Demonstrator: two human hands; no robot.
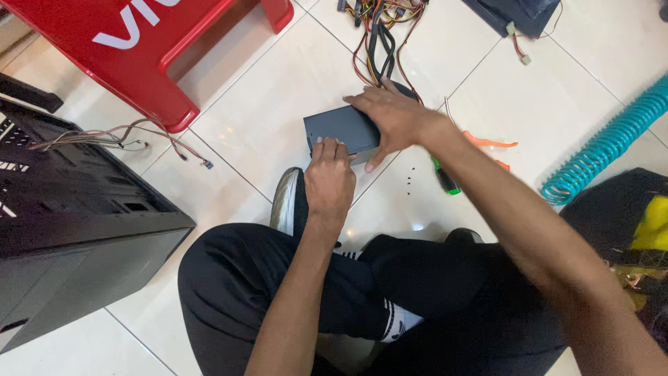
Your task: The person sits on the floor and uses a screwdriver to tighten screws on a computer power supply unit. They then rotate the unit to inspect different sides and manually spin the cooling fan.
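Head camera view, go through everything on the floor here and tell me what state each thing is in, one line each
Grey power supply box: flat on the tiles, both hands on it.
Left hand: fingertips on the box's near edge.
Right hand: spread over the box's far end.
Cable bundle: loose, trailing from the box.
Black computer case: open, wires hanging out.
Teal coiled hose: lying slack.
Green-handled screwdriver: lying unused.

Dark grey metal box point(341, 129) trailing a bundle of red, yellow, orange and black wires point(381, 35); bright red plastic stool point(139, 49) with white lettering; black computer case point(76, 209); teal coiled hose point(612, 139); green-handled screwdriver point(445, 179); orange tool point(487, 143); black trousers point(278, 292); white-striped sock point(400, 320); glossy white floor tiles point(264, 104)
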